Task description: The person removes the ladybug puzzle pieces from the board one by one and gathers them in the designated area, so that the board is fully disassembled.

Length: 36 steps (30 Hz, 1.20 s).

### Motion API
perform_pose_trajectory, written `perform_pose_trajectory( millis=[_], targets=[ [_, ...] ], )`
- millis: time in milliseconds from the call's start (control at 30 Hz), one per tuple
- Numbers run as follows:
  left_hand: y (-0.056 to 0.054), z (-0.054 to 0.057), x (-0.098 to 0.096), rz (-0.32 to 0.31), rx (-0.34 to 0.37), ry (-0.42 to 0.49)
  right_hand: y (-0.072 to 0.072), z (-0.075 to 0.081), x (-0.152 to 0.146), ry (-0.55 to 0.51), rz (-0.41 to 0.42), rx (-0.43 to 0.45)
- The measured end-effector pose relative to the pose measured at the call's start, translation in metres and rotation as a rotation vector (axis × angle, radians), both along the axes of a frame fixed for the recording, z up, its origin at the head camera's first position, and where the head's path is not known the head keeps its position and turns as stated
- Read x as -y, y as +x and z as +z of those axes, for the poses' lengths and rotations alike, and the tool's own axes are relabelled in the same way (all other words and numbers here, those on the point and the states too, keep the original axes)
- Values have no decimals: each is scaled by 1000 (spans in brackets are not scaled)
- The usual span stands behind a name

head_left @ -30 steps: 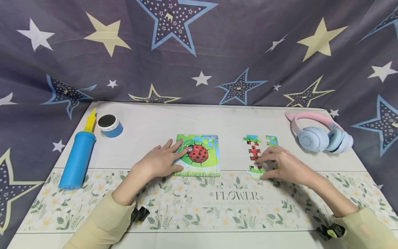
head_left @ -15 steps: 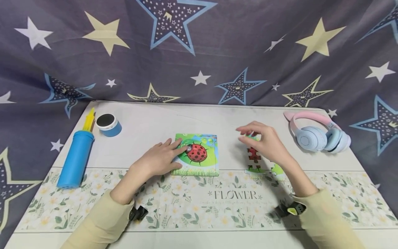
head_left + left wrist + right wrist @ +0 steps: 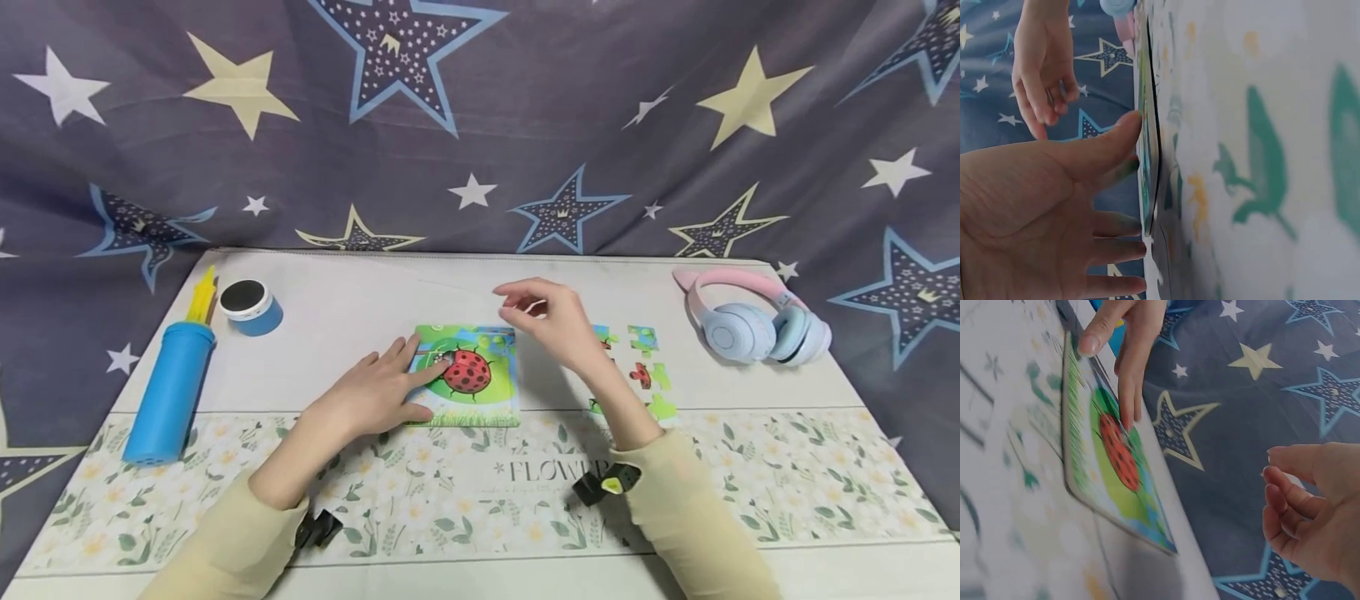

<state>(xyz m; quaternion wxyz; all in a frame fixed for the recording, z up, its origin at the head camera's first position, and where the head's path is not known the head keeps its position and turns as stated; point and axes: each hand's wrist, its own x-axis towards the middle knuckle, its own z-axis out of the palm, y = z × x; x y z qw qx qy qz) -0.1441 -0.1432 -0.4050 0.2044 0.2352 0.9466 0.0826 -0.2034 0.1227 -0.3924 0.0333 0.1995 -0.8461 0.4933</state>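
A square ladybug puzzle board (image 3: 491,408) lies on the table in the head view. My left hand (image 3: 367,392) rests with extended fingers on its left side, the index finger reaching the ladybug's head. In the left wrist view the thumb (image 3: 1124,131) lies at the board's edge. My right hand (image 3: 551,321) is raised beyond the board's upper right corner, its fingers loosely bent and nothing visible between thumb and fingertips. The right wrist view shows this hand (image 3: 1322,506) with bent fingers too. Loose jigsaw pieces (image 3: 642,338) lie to the right, some hidden behind my right forearm.
Pink and blue headphones (image 3: 738,332) lie at the back right. A blue hand pump (image 3: 168,396) with a yellow nozzle and a small blue and white round speaker (image 3: 253,308) are on the left. A starry curtain (image 3: 480,125) hangs behind the table.
My right hand has lifted away from the loose pieces and moved left toward the board. The left hand stays on the board. The head view has shifted slightly.
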Motion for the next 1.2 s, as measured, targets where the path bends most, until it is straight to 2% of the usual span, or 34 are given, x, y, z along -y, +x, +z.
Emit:
perform_pose_trajectory(
  millis=[100, 267, 533, 800, 1200],
  targets=[
    [1, -1, 2, -3, 17, -11, -1, -8, 17, 19, 51, 51],
    [1, -3, 1, -2, 26, -24, 0, -22, 40, 123, 132, 127],
    [1, -1, -1, -10, 10, -51, 3, -35, 64, 268, 138, 215],
    [2, 0, -1, -22, -12, -59, 7, -38, 73, 369, 77, 185],
    [2, 2, -2, -29, -28, -66, 8, -43, 79, 381, 38, 167]
  ],
)
